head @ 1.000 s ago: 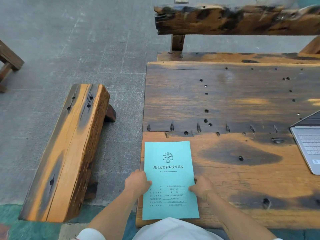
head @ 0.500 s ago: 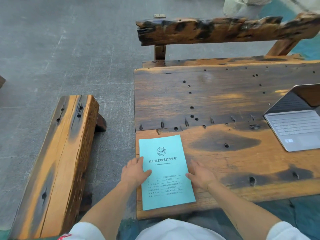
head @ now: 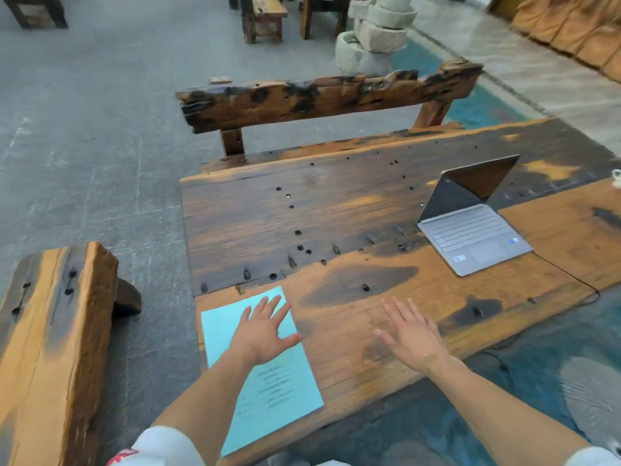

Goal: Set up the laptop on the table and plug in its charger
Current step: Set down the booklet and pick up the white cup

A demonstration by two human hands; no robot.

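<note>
A silver laptop (head: 470, 230) stands open on the right part of the wooden table (head: 336, 203), its dark screen tilted back. A light-blue printed booklet (head: 279, 381) lies flat at the table's near left corner. My left hand (head: 265, 327) is spread with fingers apart over the booklet's upper half. My right hand (head: 410, 334) hovers with fingers spread above bare wood, to the right of the booklet and well short of the laptop. Both hands hold nothing. No charger is recognisable; a thin dark cable (head: 504, 361) hangs below the table's near right edge.
A wooden bench (head: 50, 348) stands to the left of the table and a backed bench (head: 319, 95) behind it. Stacked stone pieces (head: 373, 35) rise beyond that bench. A white object (head: 616, 178) sits at the table's far right edge. Water lies under the right side.
My view has swung right, bringing the whole laptop into sight. Both hands have left the booklet's edges and opened; the right hand has moved rightward off the booklet.
</note>
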